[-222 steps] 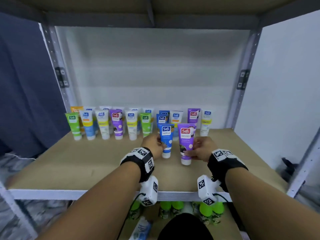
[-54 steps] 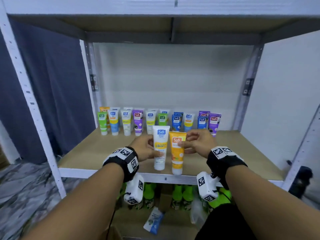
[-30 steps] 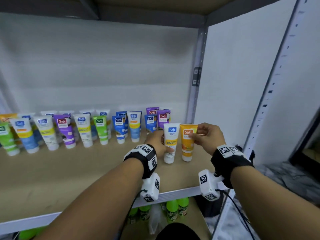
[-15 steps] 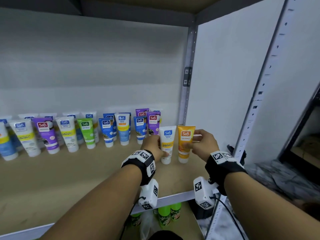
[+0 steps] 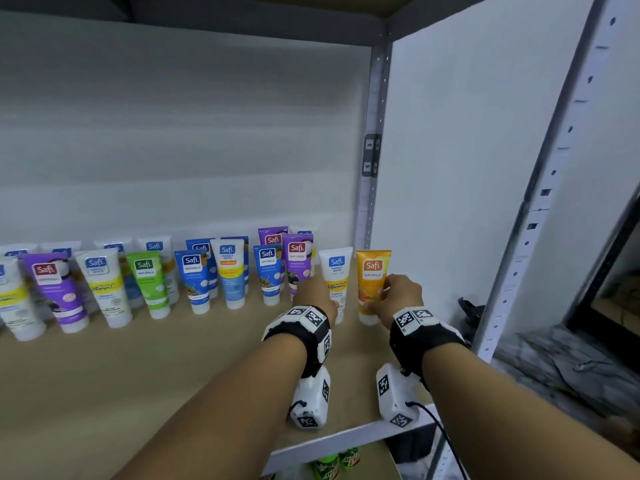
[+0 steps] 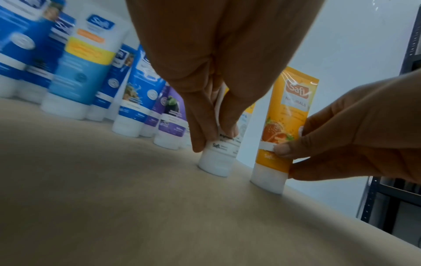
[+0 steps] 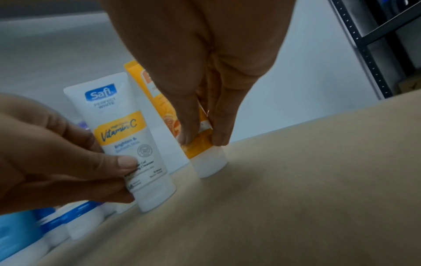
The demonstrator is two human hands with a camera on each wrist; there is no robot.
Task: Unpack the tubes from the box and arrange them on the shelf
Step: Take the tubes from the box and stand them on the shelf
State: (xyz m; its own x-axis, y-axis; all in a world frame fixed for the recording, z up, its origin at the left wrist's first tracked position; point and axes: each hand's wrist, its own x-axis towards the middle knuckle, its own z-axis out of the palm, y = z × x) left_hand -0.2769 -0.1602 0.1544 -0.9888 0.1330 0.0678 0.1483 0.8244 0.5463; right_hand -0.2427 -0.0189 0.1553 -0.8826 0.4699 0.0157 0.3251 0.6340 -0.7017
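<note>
A white Vitamin C tube (image 5: 336,278) (image 6: 224,153) (image 7: 127,133) stands cap-down at the right end of the front row on the shelf (image 5: 138,375). My left hand (image 5: 317,292) (image 6: 214,133) (image 7: 127,172) pinches its lower body between thumb and fingers. Just to its right stands an orange tube (image 5: 371,282) (image 6: 284,117) (image 7: 202,147), also cap-down, near the right rear post. My right hand (image 5: 391,297) (image 7: 200,140) (image 6: 287,153) pinches it low on the body. Both caps sit on the board.
Two rows of upright tubes (image 5: 194,275) in blue, purple, green and white run leftward along the back wall. A metal post (image 5: 372,161) and a white side wall stand right of the orange tube. Green bottles (image 5: 334,464) stand on the lower shelf.
Both hands carried the white and orange tubes from the shelf's front middle to the right end and back toward the row. The tubes now stand in line with the front row.
</note>
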